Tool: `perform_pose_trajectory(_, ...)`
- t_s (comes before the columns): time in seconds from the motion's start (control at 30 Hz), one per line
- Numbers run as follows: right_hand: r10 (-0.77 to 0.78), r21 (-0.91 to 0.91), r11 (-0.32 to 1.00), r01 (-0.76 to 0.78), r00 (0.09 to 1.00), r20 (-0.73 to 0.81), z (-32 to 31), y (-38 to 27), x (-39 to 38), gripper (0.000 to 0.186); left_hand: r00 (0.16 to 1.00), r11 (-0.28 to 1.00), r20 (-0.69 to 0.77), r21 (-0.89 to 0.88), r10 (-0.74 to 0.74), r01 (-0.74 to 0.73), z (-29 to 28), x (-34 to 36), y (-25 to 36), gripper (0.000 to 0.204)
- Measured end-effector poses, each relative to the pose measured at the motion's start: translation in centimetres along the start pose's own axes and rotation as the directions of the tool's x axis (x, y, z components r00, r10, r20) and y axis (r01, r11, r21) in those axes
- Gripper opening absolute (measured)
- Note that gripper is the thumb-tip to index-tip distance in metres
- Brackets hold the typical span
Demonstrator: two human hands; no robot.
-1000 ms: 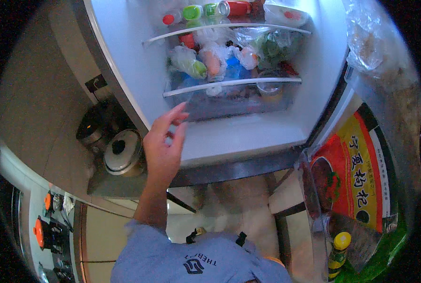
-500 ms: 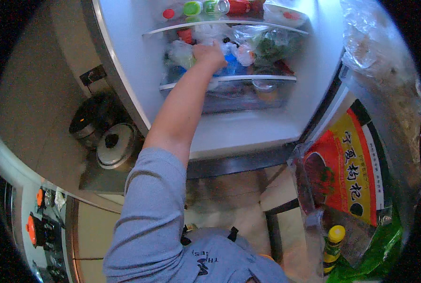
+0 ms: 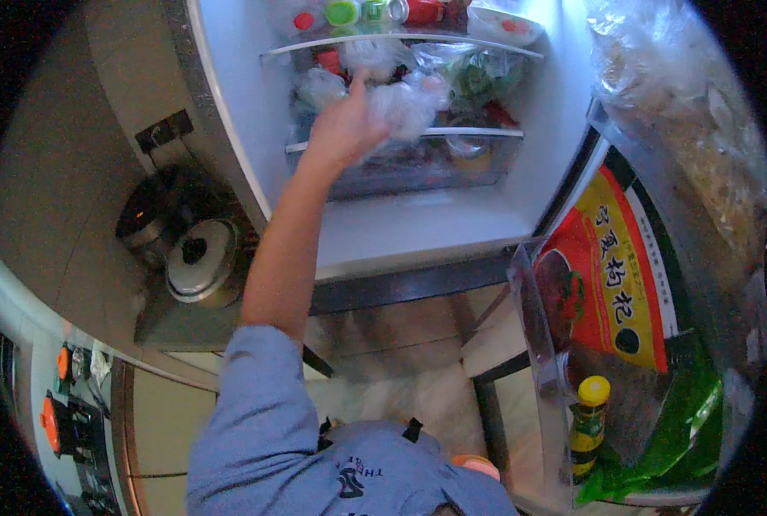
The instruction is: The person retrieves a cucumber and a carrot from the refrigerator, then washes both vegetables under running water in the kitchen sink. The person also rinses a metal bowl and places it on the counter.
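- The crumpled, translucent white plastic bag sits on the middle glass shelf of the open white fridge, right at the fingertips of the left hand.
- Just past the fingers, to their right, lies a clear bag of green leafy produce; to their left, a smaller pale wrapped bundle, near but apart from the thumb.
- Above the fingers, on the upper shelf, a row of bottles shows its caps: a red cap, a green cap and a red bottle lying on its side.
- Below the fingers, under the shelf edge, stands the clear plastic drawer; its contents are too blurred to tell.
- The packed bags crowd the shelf on both sides of the white one.
- The left hand's fingers are curled part-way round the white bag's left side, touching it; whether they grip it firmly cannot be told.
- The right hand is out of sight.
- Well away from the fingers, low and left, a round steel pot with a lid rests on a counter; low and right, a red and yellow printed packet and a yellow-capped dark bottle fill the door rack.
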State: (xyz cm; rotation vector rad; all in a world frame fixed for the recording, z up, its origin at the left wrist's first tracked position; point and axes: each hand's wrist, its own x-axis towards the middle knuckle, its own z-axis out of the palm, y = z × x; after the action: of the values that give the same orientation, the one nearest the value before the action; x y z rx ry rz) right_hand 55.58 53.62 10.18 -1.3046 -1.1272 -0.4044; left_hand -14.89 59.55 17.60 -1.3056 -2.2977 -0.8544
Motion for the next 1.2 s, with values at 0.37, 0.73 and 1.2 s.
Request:
perform_pose_trajectory(0.37, -0.140, 0.035, 0.990, 0.140, 0.990, -0.007, -6.5, -6.3, -6.9, 0.050, 0.912, 0.062, 0.394, -0.919, 0.117, 0.389, -6.2, -22.6, -1.4, 0.049)
perform_pose_trajectory(0.73, -0.185, 0.176, 0.972, 0.156, 0.970, 0.160, -9.2, -8.4, -8.5, 0.049, 0.884, -0.571, 0.319, -0.677, 0.341, 0.465, -8.9, -27.7, -3.7, 0.037)
perform_pose_trajectory(1.2, -0.059, -0.076, 0.995, 0.063, 0.997, 0.053, -7.2, -6.2, -5.7, 0.049, 0.993, 0.196, 0.081, -0.976, -0.091, 0.098, -6.2, -22.8, -3.8, 0.041)
